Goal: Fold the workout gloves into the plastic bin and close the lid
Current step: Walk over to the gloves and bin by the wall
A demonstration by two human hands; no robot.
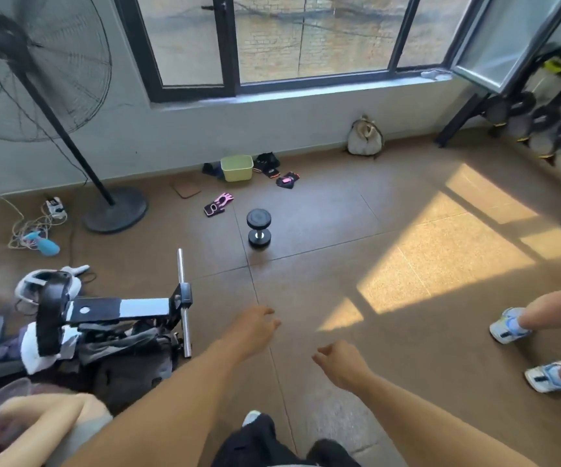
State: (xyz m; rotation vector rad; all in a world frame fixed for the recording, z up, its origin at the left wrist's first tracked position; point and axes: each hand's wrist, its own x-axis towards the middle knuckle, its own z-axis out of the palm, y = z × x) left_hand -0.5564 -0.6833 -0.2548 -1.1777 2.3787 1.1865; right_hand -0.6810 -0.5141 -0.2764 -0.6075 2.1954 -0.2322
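Note:
A pale green plastic bin (237, 168) stands open on the floor by the far wall under the window. A pink and black glove (218, 204) lies in front of it to the left. Another pink and black glove (287, 180) and an orange-trimmed black pair (267, 164) lie to its right, and a dark glove (212, 170) sits at its left side. A flat brown piece (186, 189) that may be the lid lies left of the bin. My left hand (253, 327) and my right hand (343, 364) hang in front of me, far from the gloves, holding nothing.
A black dumbbell (259, 231) stands between me and the bin. A floor fan (114, 210) is at the left, with cables (33, 227) beside it. A bench with a steel bar (183, 298) is near left. Another person's feet (509, 326) are at the right; a dumbbell rack (548, 129) is far right.

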